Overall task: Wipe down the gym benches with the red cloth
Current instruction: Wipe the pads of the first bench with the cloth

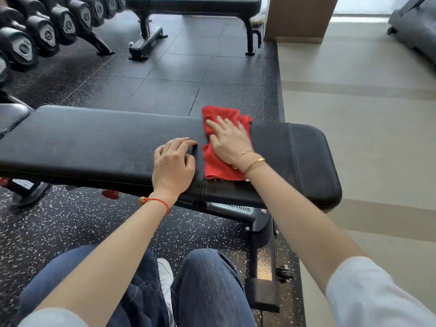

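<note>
I am in the wiping step on the near adjustable bench: my right hand lies flat on the red cloth, fingers straight and slightly spread, pressing it to the black pad just beside the seam between the long back pad and the seat pad. The cloth runs from beyond my fingertips, where it overhangs the far edge of the pad, back under my palm toward the near edge. My left hand rests on the back pad just left of the cloth, fingers loosely curled and holding nothing, as I judge to steady the bench. The next move, I think, calls for sliding the cloth sideways under even pressure. To the right of my fingers the seat pad ends soon in a rounded edge; to the left, past my other hand, a long bare stretch offers room. A second flat bench stands well beyond my fingertips, likely not yet wiped.
</note>
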Tool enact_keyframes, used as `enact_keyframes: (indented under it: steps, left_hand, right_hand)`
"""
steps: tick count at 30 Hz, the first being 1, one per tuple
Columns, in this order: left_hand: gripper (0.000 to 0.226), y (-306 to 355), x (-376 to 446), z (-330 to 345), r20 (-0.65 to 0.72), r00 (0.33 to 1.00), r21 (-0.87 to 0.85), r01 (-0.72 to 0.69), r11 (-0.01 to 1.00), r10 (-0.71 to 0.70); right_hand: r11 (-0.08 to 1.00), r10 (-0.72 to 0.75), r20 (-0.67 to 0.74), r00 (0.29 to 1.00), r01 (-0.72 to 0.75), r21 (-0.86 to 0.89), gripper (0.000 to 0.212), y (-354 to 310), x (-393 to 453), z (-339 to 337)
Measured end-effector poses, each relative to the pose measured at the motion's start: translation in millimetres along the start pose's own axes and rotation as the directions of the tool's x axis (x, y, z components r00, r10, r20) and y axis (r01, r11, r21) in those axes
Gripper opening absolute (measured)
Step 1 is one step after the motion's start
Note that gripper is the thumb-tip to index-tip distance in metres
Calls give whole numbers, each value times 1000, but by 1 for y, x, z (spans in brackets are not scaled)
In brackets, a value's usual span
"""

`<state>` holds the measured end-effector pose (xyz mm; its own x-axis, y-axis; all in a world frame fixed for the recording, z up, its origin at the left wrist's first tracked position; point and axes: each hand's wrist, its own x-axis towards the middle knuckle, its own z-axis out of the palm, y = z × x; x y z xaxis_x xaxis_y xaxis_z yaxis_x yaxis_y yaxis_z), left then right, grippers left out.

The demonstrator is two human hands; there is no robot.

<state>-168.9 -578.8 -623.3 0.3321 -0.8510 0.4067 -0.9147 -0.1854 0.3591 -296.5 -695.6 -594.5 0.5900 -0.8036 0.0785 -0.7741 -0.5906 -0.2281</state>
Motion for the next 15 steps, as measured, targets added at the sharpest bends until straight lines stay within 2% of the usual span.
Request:
enact_keyframes:
  steps: [3,7,9,13,15]
  left_hand:
    - [37,-1,0,-1,10,1000,14,-12,1000,12]
    - [39,-2,-1,-2,16,1000,-11,-13,1000,14]
    - [39,-3,-2,-1,22,1000,-17,-14,1000,14]
    - [39,-2,-2,0,26,999,-10,-18,1000,18]
    - [38,-2,-2,0,27,999,-11,-20,1000,20]
  right_hand:
    - [996,-93,-18,996,93,16,51,-19,-31,7]
    - [993,-112,-63,992,113,16,51,9,-78,0]
    - [998,-45,-80,996,49,47,50,39,-89,-7]
    - [975,222,-105,969,-218,51,50,99,-71,-27]
    - [959,278,-103,955,-271,79,49,107,-59,-31]
